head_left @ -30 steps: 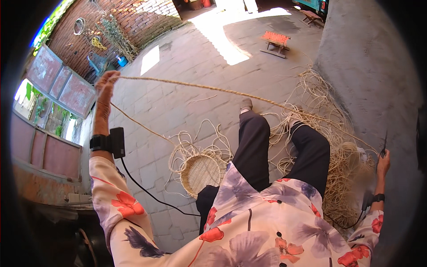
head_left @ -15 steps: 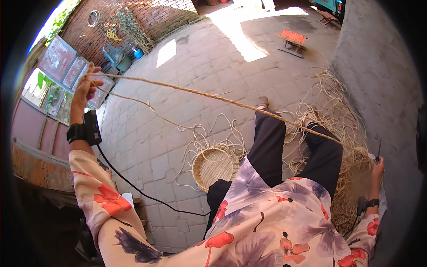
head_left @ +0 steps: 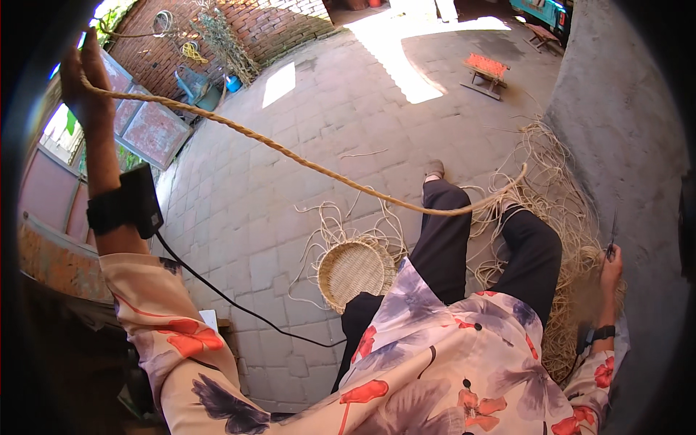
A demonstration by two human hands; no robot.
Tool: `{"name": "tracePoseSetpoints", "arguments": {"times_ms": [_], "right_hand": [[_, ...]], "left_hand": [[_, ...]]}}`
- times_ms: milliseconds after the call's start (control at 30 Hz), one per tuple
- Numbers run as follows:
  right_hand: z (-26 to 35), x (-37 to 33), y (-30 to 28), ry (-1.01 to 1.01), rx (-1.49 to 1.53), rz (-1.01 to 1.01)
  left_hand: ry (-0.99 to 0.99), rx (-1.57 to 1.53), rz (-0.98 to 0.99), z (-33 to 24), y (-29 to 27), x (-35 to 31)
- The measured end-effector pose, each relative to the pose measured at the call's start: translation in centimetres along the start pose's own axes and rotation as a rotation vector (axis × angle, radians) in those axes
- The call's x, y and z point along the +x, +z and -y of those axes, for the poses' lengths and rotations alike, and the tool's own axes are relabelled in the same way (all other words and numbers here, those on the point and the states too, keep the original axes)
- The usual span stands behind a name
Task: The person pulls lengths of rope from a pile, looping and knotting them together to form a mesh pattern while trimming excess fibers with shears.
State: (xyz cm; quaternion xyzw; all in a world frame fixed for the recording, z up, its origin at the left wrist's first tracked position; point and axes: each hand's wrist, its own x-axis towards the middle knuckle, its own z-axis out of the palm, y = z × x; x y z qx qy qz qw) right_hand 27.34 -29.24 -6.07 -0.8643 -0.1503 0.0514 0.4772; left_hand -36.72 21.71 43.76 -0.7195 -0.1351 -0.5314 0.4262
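Note:
Raised high at the far left, my left hand (head_left: 87, 90) is closed on a twisted straw-coloured rope (head_left: 297, 161). From it the rope sags across the view to a loose, upturned end above my right knee. Low at the right, beside the grey wall, my right hand (head_left: 610, 272) grips what look like dark scissors (head_left: 612, 243), their point upward. A round woven basket (head_left: 353, 274) with long unwoven strands around its rim sits by my left knee. Beyond my right leg lies a big tangled heap of pale cord (head_left: 562, 181).
A grey wall (head_left: 623, 138) rises close on the right. On the paved floor ahead stands a folding stool (head_left: 486, 74) with an orange seat. A watering can (head_left: 190, 88) and a dry plant bundle (head_left: 226, 47) are by the brick wall. A black cable (head_left: 246, 313) runs from my left wrist.
My left hand has risen farther up and left, drawing the rope along. The rope's right end has come away from the heap and hangs loose. My right hand has shifted slightly.

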Motion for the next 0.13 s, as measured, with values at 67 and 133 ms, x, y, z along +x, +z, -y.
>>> {"name": "tracePoseSetpoints", "arguments": {"times_ms": [67,133], "right_hand": [[0.1,-0.5,0.3,-0.008,0.031,0.021],[0.1,-0.8,1.2,-0.041,0.034,0.072]], "left_hand": [[-0.019,0.047,-0.007,-0.2,2.5,-4.4],[-0.120,0.217,0.135,1.9,2.9,-6.6]]}}
